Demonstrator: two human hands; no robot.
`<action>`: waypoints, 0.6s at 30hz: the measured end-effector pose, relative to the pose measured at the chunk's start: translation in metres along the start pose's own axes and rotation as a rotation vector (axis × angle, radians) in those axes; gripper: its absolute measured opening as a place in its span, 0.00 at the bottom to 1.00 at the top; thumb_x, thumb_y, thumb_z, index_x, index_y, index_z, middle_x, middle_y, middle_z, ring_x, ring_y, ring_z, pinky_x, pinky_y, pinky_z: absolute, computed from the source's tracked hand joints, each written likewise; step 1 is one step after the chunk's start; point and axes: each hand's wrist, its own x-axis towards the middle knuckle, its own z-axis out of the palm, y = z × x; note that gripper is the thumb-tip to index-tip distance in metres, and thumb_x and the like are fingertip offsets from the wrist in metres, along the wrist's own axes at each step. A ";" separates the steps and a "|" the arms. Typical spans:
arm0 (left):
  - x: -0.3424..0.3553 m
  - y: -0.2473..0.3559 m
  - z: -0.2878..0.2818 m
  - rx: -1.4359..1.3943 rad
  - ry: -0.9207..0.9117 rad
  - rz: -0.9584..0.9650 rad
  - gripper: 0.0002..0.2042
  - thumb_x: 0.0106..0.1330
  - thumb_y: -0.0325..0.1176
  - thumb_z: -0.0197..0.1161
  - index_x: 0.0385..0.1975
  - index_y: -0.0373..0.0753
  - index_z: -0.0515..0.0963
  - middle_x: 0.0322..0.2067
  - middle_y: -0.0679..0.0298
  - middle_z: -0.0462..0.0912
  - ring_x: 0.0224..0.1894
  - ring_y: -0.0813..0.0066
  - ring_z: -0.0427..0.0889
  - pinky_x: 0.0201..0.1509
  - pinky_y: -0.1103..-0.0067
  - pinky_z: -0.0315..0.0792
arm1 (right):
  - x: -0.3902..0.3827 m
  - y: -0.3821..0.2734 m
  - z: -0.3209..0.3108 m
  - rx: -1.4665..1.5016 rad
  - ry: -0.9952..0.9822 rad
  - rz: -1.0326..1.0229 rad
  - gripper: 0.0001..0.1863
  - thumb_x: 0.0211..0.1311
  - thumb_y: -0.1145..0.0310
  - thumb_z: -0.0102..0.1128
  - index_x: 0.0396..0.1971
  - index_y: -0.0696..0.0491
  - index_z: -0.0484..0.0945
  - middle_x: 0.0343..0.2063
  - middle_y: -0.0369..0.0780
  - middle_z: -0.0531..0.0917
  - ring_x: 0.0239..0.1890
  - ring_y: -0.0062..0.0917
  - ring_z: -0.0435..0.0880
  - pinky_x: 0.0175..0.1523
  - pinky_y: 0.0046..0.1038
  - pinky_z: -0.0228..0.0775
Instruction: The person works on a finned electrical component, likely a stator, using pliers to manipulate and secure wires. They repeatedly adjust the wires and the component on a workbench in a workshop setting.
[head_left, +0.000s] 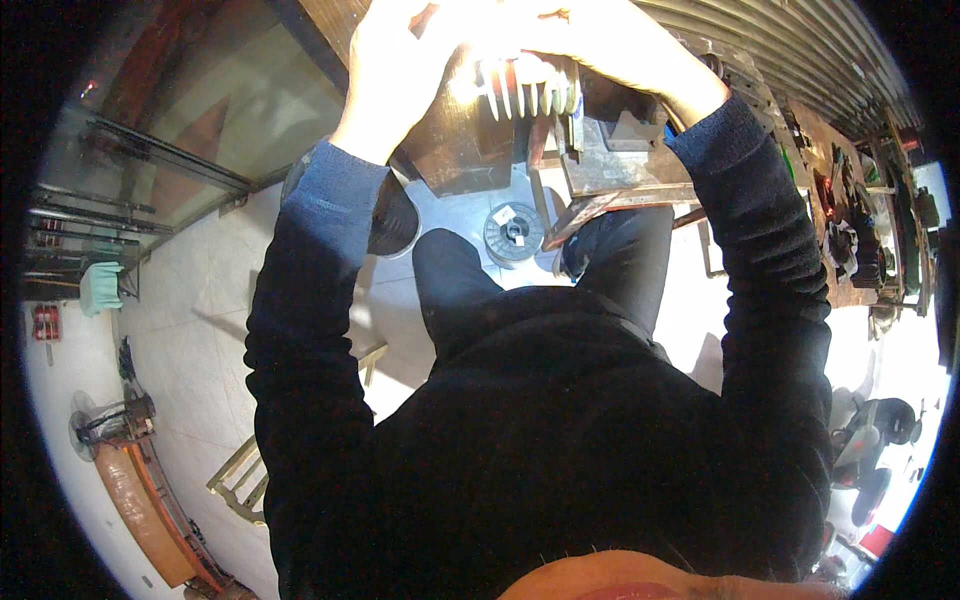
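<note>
Your two hands are flanking a row of pale, thin, rounded prongs (533, 98), above the round grey flanged reel (510, 238) in view.

Your bare left hand (408, 50) is showing above and left of the reel, your bare right hand (592, 32) above and right; glare is washing out your fingers, so whether either is pinching the prongs or spread, I cannot tell. A dark brown wooden panel (465, 158) is standing out just above and left of the reel, while a worn wooden table (595, 174) is occupying the space above and right. Far left of the reel, a pale green plastic stool (101, 289) is resting.
</note>
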 end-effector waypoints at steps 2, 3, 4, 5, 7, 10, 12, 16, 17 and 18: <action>-0.001 0.002 0.000 -0.006 0.000 -0.005 0.20 0.64 0.28 0.70 0.55 0.32 0.78 0.54 0.55 0.81 0.54 0.67 0.83 0.55 0.73 0.79 | -0.002 0.002 -0.005 -0.130 0.004 -0.086 0.27 0.72 0.57 0.63 0.62 0.60 0.77 0.58 0.44 0.83 0.57 0.29 0.82 0.62 0.34 0.75; -0.001 0.003 0.001 -0.010 0.001 -0.008 0.20 0.64 0.28 0.70 0.55 0.32 0.78 0.54 0.55 0.81 0.54 0.67 0.83 0.55 0.73 0.79 | -0.003 0.002 -0.006 -0.194 0.006 -0.128 0.27 0.72 0.56 0.63 0.62 0.60 0.77 0.58 0.44 0.83 0.57 0.29 0.82 0.62 0.34 0.75; -0.001 0.003 0.003 -0.014 0.000 -0.013 0.20 0.64 0.28 0.70 0.55 0.32 0.77 0.54 0.55 0.81 0.54 0.67 0.83 0.55 0.73 0.79 | -0.002 0.003 -0.007 -0.215 -0.004 -0.142 0.27 0.72 0.56 0.63 0.62 0.60 0.78 0.57 0.44 0.84 0.57 0.29 0.82 0.62 0.35 0.75; -0.001 0.004 0.006 -0.018 -0.001 -0.019 0.20 0.64 0.28 0.70 0.56 0.33 0.77 0.54 0.55 0.81 0.54 0.67 0.83 0.55 0.73 0.79 | -0.001 0.002 -0.008 -0.235 -0.015 -0.154 0.27 0.72 0.56 0.63 0.62 0.59 0.78 0.57 0.44 0.84 0.57 0.29 0.82 0.62 0.35 0.75; -0.001 0.003 0.008 -0.026 -0.001 -0.031 0.20 0.64 0.28 0.71 0.56 0.33 0.77 0.54 0.55 0.81 0.54 0.67 0.83 0.55 0.73 0.79 | 0.002 -0.001 -0.006 -0.248 -0.026 -0.163 0.26 0.72 0.56 0.63 0.61 0.59 0.79 0.56 0.44 0.84 0.57 0.29 0.82 0.61 0.35 0.75; 0.001 0.000 0.013 -0.042 0.004 -0.044 0.20 0.64 0.28 0.71 0.56 0.33 0.77 0.54 0.55 0.81 0.54 0.67 0.83 0.56 0.73 0.79 | 0.002 -0.010 0.002 -0.267 -0.007 -0.144 0.25 0.71 0.56 0.64 0.60 0.59 0.80 0.55 0.44 0.85 0.56 0.30 0.83 0.62 0.36 0.75; 0.001 0.000 0.016 -0.049 0.008 -0.053 0.21 0.64 0.28 0.71 0.56 0.33 0.77 0.55 0.55 0.80 0.54 0.67 0.83 0.56 0.73 0.79 | -0.001 -0.015 0.010 -0.327 0.029 -0.123 0.25 0.71 0.56 0.65 0.59 0.59 0.80 0.54 0.44 0.85 0.56 0.31 0.83 0.62 0.36 0.75; 0.000 0.001 0.021 -0.067 0.006 -0.076 0.21 0.64 0.27 0.71 0.57 0.33 0.76 0.55 0.54 0.80 0.54 0.67 0.83 0.56 0.73 0.79 | -0.007 -0.008 0.026 0.022 0.095 -0.315 0.22 0.71 0.60 0.65 0.56 0.59 0.82 0.52 0.45 0.87 0.55 0.30 0.84 0.61 0.35 0.76; -0.001 0.002 0.022 -0.072 0.005 -0.080 0.21 0.64 0.27 0.71 0.57 0.33 0.76 0.55 0.54 0.80 0.54 0.67 0.83 0.56 0.73 0.79 | -0.007 -0.003 0.026 -0.077 0.144 -0.290 0.21 0.70 0.60 0.66 0.55 0.59 0.82 0.51 0.45 0.87 0.54 0.30 0.85 0.61 0.35 0.76; -0.002 0.001 0.022 -0.077 0.005 -0.084 0.21 0.64 0.27 0.71 0.57 0.33 0.76 0.55 0.54 0.80 0.54 0.67 0.83 0.56 0.73 0.79 | -0.006 0.003 0.026 -0.177 0.192 -0.264 0.20 0.70 0.61 0.66 0.54 0.58 0.83 0.51 0.44 0.87 0.54 0.31 0.85 0.61 0.35 0.76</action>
